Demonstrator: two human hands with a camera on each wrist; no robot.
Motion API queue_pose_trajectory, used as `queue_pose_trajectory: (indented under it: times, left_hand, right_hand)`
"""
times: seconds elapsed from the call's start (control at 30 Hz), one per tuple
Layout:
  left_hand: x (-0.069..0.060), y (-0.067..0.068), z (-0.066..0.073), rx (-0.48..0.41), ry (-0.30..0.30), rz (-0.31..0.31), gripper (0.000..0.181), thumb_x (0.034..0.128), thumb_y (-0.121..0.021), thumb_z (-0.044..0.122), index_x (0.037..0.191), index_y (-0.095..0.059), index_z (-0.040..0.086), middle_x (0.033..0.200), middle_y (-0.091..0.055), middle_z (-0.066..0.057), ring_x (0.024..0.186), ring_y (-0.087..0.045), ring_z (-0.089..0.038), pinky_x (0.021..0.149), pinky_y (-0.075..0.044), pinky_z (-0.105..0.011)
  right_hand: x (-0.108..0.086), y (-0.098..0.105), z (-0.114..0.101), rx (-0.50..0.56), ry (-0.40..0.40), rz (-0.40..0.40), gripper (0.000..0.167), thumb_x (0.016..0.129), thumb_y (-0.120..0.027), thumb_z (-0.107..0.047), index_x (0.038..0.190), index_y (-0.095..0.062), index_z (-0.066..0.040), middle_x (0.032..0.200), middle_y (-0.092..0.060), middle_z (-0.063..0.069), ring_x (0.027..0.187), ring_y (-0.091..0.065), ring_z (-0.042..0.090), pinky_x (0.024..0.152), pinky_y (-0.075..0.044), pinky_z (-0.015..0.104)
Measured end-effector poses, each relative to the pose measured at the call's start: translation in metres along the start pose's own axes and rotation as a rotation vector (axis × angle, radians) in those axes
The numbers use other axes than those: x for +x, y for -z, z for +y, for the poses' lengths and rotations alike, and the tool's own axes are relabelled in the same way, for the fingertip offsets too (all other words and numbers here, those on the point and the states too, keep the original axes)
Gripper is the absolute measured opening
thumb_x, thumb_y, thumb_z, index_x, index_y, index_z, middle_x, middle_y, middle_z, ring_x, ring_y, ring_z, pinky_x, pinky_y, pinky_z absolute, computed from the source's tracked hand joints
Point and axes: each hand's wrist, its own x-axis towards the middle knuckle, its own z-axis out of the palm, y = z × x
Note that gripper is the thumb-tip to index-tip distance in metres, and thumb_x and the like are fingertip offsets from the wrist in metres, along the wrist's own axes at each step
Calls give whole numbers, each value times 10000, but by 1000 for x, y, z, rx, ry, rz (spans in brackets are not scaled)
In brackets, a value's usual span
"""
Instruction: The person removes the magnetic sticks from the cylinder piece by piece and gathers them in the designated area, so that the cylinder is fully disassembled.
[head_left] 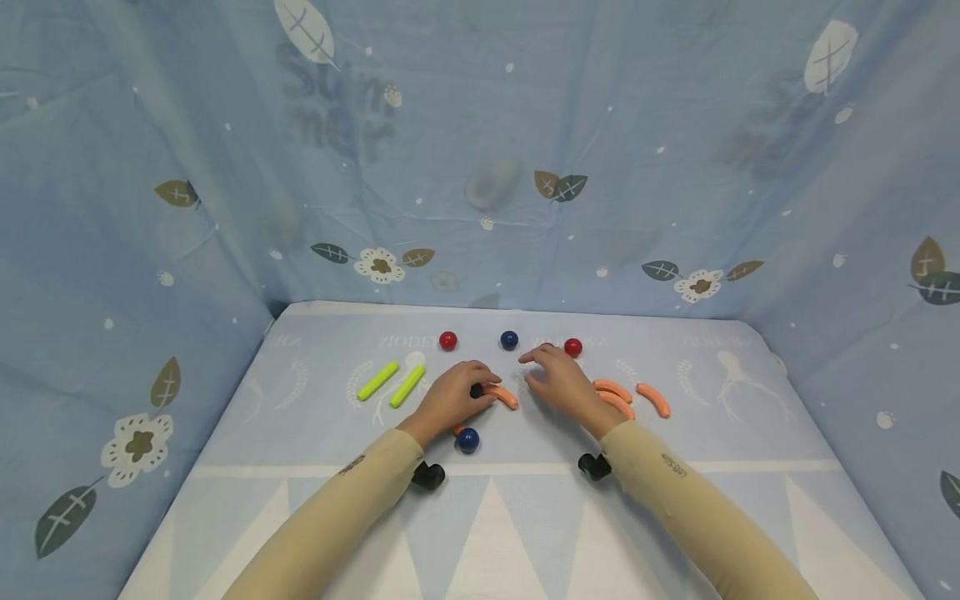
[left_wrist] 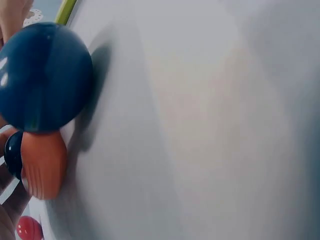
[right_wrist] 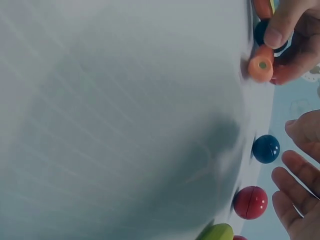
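Note:
My left hand (head_left: pixel 457 396) pinches a dark ball (head_left: pixel 477 390) between thumb and fingers, beside a curved orange stick (head_left: pixel 502 396). In the right wrist view the left thumb (right_wrist: pixel 280 32) presses on that dark blue ball, touching the orange stick's (right_wrist: pixel 261 65) end. Close to the left wrist lies another blue ball (head_left: pixel 467 440), with an orange stick (left_wrist: pixel 44 167) partly hidden behind it. My right hand (head_left: pixel 562 385) hovers to the right, fingers spread and loosely bent, holding nothing visible. A red ball (head_left: pixel 573 347) lies just beyond it.
Two yellow-green sticks (head_left: pixel 407 387) lie left of the left hand. A red ball (head_left: pixel 447 341) and a blue ball (head_left: pixel 509 340) sit toward the back. Several orange sticks (head_left: pixel 652 400) lie by the right wrist. A patterned cloth wall (head_left: pixel 480 275) surrounds the table.

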Motion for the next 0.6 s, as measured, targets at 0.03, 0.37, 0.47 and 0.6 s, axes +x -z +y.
queue_pose_trajectory:
  times: [0.03, 0.37, 0.47, 0.6]
  left_hand:
    - [-2, 1, -1, -9, 11, 9, 290, 937, -760, 300, 1203, -755, 183, 1211, -673, -5, 1148, -623, -198, 1011, -505, -396]
    - [-19, 9, -11, -134, 133, 112, 401, 922, -776, 299, 1293, -693, 171, 1263, -628, 16, 1129, -610, -168, 1005, -505, -384]
    - [-25, 10, -13, -175, 145, 135, 402, 925, -773, 292, 1295, -690, 156, 1263, -633, 2, 1087, -620, -175, 965, -519, -378]
    - [-31, 9, -15, -222, 149, 159, 403, 922, -777, 268, 1290, -686, 132, 1237, -649, -31, 1076, -637, -193, 953, -529, -375]
  right_hand:
    - [-1, -1, 0, 1, 6, 1, 298, 938, -728, -156, 1232, -699, -113, 1250, -663, 73, 1248, -579, 288, 1083, -448, 469]
    - [-10, -14, -8, 65, -11, -1, 284, 946, -718, -176, 1226, -704, -127, 1184, -667, 44, 1089, -637, 242, 932, -539, 433]
    - [-11, -19, -11, 94, -27, -13, 293, 951, -714, -207, 1237, -704, -145, 1177, -660, 25, 1065, -628, 212, 910, -542, 412]
    - [-12, -25, -15, 153, -15, -28, 299, 949, -725, -211, 1237, -703, -134, 1182, -666, 18, 1044, -627, 197, 902, -543, 398]
